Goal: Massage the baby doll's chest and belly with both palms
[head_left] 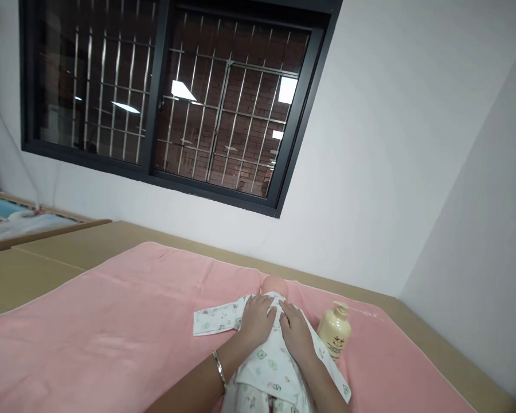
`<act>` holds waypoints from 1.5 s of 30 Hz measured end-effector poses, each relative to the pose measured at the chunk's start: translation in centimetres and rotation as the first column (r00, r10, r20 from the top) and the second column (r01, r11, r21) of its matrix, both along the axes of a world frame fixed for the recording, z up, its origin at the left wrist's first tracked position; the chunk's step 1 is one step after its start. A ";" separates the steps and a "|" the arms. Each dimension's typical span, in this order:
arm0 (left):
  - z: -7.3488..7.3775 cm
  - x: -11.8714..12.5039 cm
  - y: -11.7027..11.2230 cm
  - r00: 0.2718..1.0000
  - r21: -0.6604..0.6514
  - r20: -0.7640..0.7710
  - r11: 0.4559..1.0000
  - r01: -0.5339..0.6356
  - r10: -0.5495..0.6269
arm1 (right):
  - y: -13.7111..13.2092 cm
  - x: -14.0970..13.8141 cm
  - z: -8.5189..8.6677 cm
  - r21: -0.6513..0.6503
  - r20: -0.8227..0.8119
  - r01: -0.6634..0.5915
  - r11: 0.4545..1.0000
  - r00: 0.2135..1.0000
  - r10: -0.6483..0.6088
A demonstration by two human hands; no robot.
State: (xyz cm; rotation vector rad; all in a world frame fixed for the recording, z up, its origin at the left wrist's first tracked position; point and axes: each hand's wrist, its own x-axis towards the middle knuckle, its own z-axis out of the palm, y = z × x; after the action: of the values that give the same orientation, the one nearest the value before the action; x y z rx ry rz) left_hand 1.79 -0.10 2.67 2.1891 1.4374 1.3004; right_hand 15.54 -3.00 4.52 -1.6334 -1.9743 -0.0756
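Note:
A baby doll lies on its back, its smooth head [274, 284] pointing away from me. It wears a white long-sleeved top [270, 367] printed with small green and brown figures. One sleeve [215, 319] stretches out flat to the left; the other slants down to the right beneath my forearm. My left hand [258, 319] rests on the left side of the doll's chest, fingers extended. On the chest's right side lies my right hand [296, 334], also with fingers stretched out. White printed trousers [251, 398] show at the bottom edge.
A yellow pump bottle [335, 330] stands right of the doll, close to the sleeve. Beneath both spreads a pink mat [124, 321] on a tan surface [47, 261]. A wooden-edged bed [47, 232] is at far left. Behind are a white wall and a barred window [223, 115].

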 end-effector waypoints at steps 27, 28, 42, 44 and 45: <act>0.4 -0.3 0.0 0.994 -0.004 -0.099 0.999 -0.040 0.039 | 0.4 0.2 0.6 -0.071 0.010 0.026 0.997 1.000 -0.025; 0.4 -0.3 0.1 0.994 0.009 -0.105 1.000 -0.004 0.005 | 0.6 0.3 0.5 -0.069 0.004 -0.006 0.998 1.000 0.006; 0.3 -0.1 -0.5 0.984 -0.058 -0.095 0.986 -0.159 0.153 | -0.5 -0.4 0.9 -0.064 -0.086 0.139 0.988 0.986 -0.144; 0.3 -0.2 -0.3 0.982 -0.087 -0.127 0.984 -0.154 0.143 | 0.1 -0.1 0.4 -0.054 -0.090 0.093 0.994 0.991 -0.098; 0.2 -0.2 -0.2 0.981 -0.097 -0.134 0.984 -0.152 0.138 | 0.2 -0.1 0.2 -0.053 -0.093 0.085 0.995 0.992 -0.090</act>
State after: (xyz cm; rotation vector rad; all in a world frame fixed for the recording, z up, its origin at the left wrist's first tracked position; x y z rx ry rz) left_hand 1.62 -0.32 2.90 2.1667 1.7023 1.1157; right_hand 15.47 -2.75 4.75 -1.7224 -1.8468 0.0169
